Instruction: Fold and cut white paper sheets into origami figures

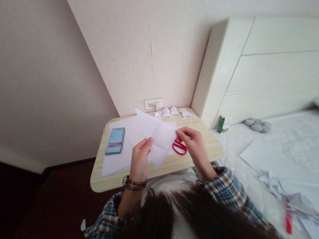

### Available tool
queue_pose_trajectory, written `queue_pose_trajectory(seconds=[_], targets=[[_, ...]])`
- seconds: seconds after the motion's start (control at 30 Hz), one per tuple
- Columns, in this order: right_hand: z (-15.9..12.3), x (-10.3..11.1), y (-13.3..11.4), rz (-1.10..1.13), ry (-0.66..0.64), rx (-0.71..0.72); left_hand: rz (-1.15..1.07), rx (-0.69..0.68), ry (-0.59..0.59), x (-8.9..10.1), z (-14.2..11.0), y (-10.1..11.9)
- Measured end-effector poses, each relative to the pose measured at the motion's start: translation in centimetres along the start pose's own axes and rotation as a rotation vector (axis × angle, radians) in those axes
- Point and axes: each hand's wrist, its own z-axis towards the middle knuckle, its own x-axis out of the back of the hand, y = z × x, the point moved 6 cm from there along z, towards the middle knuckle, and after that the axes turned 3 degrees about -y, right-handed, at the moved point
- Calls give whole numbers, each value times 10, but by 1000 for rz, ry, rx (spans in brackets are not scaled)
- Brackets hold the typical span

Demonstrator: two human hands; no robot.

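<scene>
A folded sheet of white paper (160,132) is held up above the small table, its pointed corner towards the upper left. My left hand (140,156) pinches its lower edge between thumb and fingers. At the paper's right corner, the thumb and fingertips of my right hand (192,141) are closed on it. Red-handled scissors (179,147) lie on the table beside my right hand, their blades hidden under the paper. Flat white sheets (111,163) spread beneath and to the left of the held paper.
On the light wood table (98,179) lies a blurred-out phone (115,141). Several small folded paper shapes (173,111) stand at its back edge, near a wall socket (153,104). The bed (233,143) on the right carries a green box (220,124), grey fuzzy objects (257,125) and loose paper (273,158).
</scene>
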Motion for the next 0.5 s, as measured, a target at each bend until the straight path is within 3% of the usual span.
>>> queue_pose_trajectory(seconds=[0.27, 0.5], targets=[[13, -18, 61, -320, -126, -119, 577, 72, -127, 26, 48, -14], [3, -23, 92, -491, -106, -191, 946, 76, -390, 6, 69, -37]])
